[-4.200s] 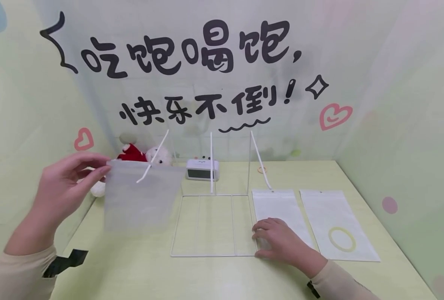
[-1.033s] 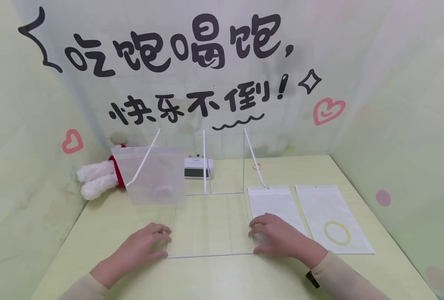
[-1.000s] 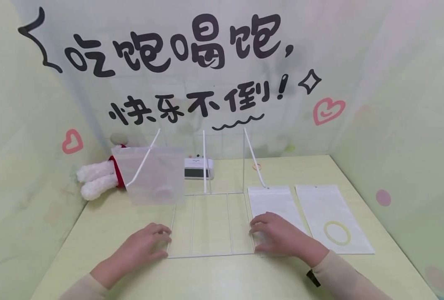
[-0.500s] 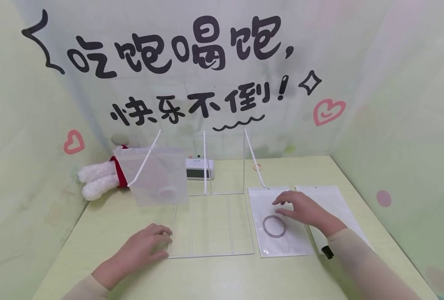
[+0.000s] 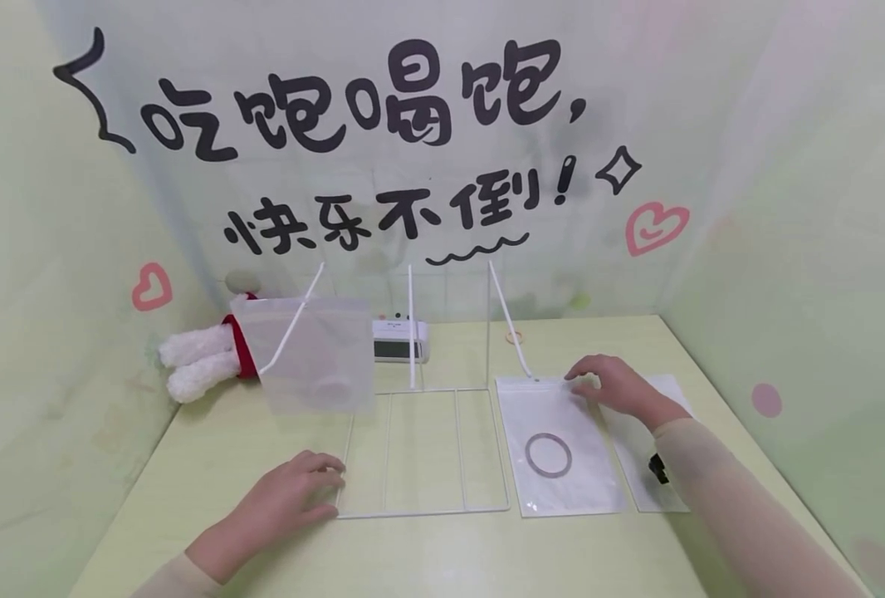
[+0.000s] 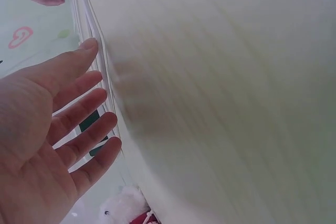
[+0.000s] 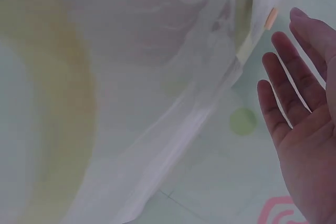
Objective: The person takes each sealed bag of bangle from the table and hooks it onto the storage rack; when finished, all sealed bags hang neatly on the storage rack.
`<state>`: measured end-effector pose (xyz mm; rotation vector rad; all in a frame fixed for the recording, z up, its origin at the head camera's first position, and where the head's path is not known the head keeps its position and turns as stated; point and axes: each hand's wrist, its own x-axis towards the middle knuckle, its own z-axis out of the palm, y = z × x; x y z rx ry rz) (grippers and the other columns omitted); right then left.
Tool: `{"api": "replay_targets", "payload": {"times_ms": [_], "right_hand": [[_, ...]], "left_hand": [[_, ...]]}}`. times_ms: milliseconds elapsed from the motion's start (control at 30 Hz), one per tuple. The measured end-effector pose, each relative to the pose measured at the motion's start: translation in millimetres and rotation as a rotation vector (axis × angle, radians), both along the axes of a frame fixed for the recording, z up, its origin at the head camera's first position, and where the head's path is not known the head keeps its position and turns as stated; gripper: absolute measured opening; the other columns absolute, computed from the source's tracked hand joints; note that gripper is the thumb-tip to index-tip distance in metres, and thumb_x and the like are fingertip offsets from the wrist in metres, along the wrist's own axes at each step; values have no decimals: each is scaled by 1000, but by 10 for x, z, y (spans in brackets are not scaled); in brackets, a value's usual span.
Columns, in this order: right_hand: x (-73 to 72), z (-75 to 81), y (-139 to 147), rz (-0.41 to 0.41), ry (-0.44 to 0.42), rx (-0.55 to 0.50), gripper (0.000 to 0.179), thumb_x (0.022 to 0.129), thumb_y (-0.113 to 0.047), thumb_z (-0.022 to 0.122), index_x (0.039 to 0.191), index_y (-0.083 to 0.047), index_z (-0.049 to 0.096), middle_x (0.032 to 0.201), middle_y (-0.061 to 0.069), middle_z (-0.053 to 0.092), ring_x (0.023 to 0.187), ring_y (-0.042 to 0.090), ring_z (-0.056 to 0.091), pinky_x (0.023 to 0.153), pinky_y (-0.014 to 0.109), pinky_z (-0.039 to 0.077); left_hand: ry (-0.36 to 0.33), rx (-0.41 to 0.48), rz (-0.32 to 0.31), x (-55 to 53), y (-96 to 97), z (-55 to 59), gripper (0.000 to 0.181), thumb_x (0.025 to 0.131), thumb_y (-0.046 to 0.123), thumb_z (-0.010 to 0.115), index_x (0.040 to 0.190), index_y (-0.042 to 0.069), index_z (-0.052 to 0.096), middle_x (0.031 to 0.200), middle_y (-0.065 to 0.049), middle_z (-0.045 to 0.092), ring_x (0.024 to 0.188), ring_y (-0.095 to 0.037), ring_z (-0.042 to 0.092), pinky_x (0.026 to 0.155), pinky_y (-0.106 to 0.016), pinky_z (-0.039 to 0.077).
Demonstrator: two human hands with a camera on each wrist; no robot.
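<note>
A white wire rack (image 5: 412, 332) with three long hooks stands mid-table. My left hand (image 5: 289, 494) rests its fingertips at the left edge of the rack's base, fingers loosely extended. On the rack's left hook hangs a translucent zip bag (image 5: 330, 357). Right of the base a zip bag (image 5: 588, 492) lies flat, with a grey ring (image 5: 529, 456) showing in its lower half. My right hand (image 5: 625, 390) is over that bag's upper right corner, fingertips right at its top edge. In the right wrist view the fingers (image 7: 286, 64) are spread and relaxed.
Another zip bag (image 5: 640, 490) lies farther right, partly under my right forearm; its yellow ring (image 7: 79, 82) fills the right wrist view's left side. Behind the rack stand a white digital clock (image 5: 398, 349) and a small orange ring (image 5: 513, 337). A white plush toy (image 5: 203, 349) lies back left.
My left hand has let go of the bag, now hanging on the left hook, and come down to the rack's base. My right hand has left the base for the near bag's upper corner.
</note>
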<state>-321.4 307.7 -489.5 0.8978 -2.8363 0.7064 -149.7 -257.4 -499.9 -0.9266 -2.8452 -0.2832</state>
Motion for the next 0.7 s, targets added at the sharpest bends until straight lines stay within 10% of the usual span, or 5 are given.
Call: {"api": "replay_targets", "payload": {"times_ms": [700], "right_hand": [[-291, -63, 100, -12, -89, 93, 23, 86, -9, 82, 109, -9, 79, 107, 6, 77, 106, 32, 68, 99, 56, 52]], "left_hand": [[-7, 0, 5, 0, -9, -24, 28, 82, 30, 85, 107, 19, 78, 124, 5, 69, 111, -19, 64, 90, -39, 60]]}}
